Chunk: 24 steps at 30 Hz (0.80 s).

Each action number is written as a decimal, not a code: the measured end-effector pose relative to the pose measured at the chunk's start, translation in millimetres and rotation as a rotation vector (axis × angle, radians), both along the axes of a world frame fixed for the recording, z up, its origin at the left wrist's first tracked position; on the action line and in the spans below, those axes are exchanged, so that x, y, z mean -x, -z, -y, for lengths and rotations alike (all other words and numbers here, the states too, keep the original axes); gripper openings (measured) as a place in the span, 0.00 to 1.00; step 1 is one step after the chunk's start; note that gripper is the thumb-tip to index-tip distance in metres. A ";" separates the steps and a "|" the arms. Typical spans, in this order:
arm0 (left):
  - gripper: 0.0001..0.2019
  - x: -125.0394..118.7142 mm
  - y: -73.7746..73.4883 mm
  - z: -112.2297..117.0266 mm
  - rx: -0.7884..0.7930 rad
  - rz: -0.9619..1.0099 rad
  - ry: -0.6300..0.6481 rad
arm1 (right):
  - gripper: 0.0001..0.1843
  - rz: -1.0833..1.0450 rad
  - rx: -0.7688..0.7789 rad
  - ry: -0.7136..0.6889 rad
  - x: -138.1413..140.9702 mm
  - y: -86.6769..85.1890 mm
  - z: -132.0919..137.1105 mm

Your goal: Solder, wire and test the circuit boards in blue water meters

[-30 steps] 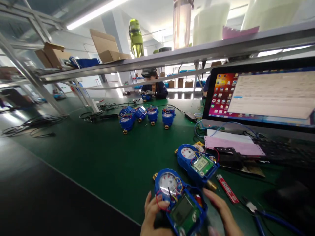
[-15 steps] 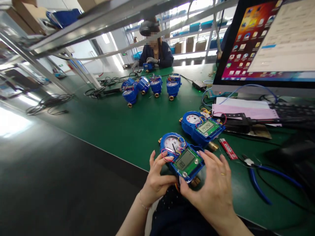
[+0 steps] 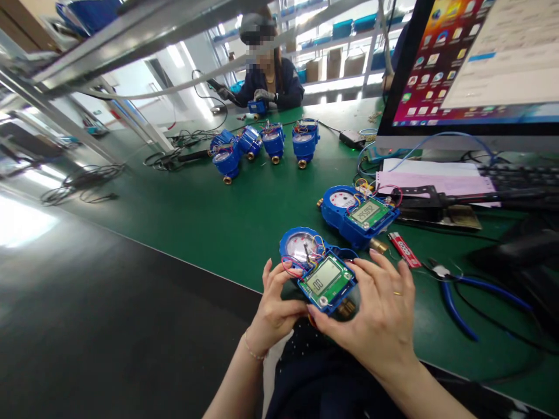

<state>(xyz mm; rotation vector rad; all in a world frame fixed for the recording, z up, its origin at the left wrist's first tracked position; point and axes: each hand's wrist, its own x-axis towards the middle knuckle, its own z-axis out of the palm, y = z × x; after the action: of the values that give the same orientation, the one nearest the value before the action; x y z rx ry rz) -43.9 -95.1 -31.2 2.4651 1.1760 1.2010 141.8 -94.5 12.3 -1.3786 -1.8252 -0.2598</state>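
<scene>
A blue water meter (image 3: 288, 237) with a round dial and brass fittings is at the table's near edge. Its green circuit board (image 3: 338, 291) carries a display and has thin coloured wires running toward the dial. My left hand (image 3: 278, 305) grips the left side of the board part, fingertips by the wires and thumb at the lower corner. On the opposite side my right hand (image 3: 382, 311) closes round it, thumb at the bottom edge, fingers at the upper right. The undersides are hidden. Just beyond lies a second water meter (image 3: 334, 218) with a lit number display.
On the right are a red-wrapped item (image 3: 404, 250), blue-handled cutters (image 3: 456, 308), papers (image 3: 430, 183) and a monitor (image 3: 463, 137). Several blue meters (image 3: 303, 148) stand farther back. Across the table (image 3: 183, 209) a gloved person (image 3: 279, 87) handles another meter. A metal shelf beam (image 3: 144, 55) crosses overhead.
The held meter's board part has tilted and shifted slightly left, both hands still on it. My view has shifted a little. Across the table, the person has raised a dark cabled tool.
</scene>
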 end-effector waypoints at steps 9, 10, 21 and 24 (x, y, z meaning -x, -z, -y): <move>0.03 1.9 -2.5 0.3 -0.010 0.237 0.076 | 0.37 -0.057 -0.005 -0.156 -5.1 19.3 5.5; 0.02 1.5 -4.4 2.3 -0.046 0.303 0.043 | 0.37 -0.090 0.032 -0.187 -5.4 21.1 5.7; 0.01 -24.0 -33.4 10.2 -0.302 0.472 0.040 | 0.38 -0.390 0.166 -0.257 -23.9 32.5 -8.1; 0.02 -31.0 -34.0 7.3 -0.295 0.477 0.078 | 0.37 -0.405 0.175 -0.243 -30.9 33.7 -13.1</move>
<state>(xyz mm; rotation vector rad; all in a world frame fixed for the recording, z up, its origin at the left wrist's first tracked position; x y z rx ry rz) -12.9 -102.4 2.8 2.1832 0.8111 1.9133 172.7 -81.3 -21.5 -1.2027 -1.6751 0.2933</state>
